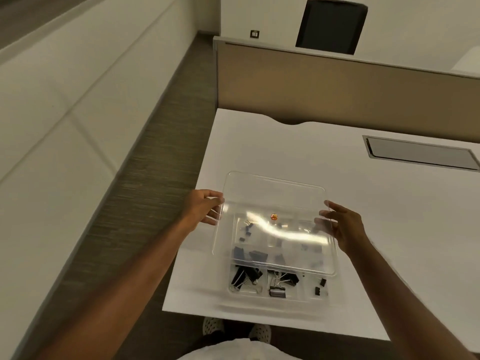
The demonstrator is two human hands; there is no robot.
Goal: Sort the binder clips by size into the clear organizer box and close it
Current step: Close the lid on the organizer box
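Observation:
A clear lid (275, 198) hangs tilted above the clear organizer box (298, 298) on the white desk. My left hand (205, 207) pinches the lid's left edge and my right hand (342, 224) grips its right edge. Black binder clips lie in the box's compartments: large ones (244, 276) at the near left, medium ones (281, 281) in the middle, small ones (320, 286) at the near right. More small clips show blurred through the lid. An orange sticker (274, 216) sits on the lid.
The white desk (389, 229) has a grey cable hatch (420, 153) at the back right and a tan partition (337, 92) behind it. A black chair (331, 26) stands beyond. Carpeted floor and a white wall run along the left.

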